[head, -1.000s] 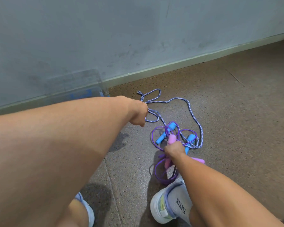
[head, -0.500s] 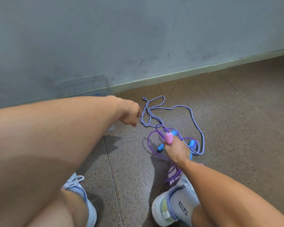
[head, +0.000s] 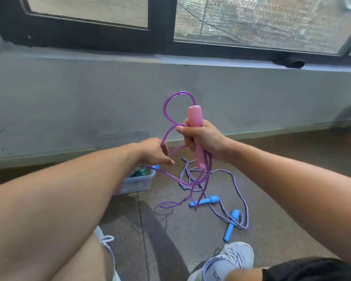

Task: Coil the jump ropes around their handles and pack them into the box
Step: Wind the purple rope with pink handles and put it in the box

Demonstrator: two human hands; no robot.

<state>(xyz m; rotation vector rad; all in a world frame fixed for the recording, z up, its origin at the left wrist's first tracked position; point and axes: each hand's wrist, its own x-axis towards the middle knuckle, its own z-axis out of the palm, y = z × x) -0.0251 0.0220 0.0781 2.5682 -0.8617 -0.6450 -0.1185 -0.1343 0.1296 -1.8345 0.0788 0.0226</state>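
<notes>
Right hand (head: 203, 138) grips the pink handles (head: 197, 130); left hand (head: 154, 152), fingers loose, seemingly touches the purple rope (head: 170, 110), whose slack could snag the striped rope (head: 221, 201) below the handles.

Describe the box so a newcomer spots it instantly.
Start at the grey wall under the window, then drop to the floor at its foot. The clear plastic box sits there, partly hidden behind the left forearm; unlike the ropes beside it, it is rigid and see-through.

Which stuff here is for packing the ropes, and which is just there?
For the job: pink handles in the right hand; purple rope; left hand; striped rope; blue handles; clear box.
Just there: window; shoes.
</notes>
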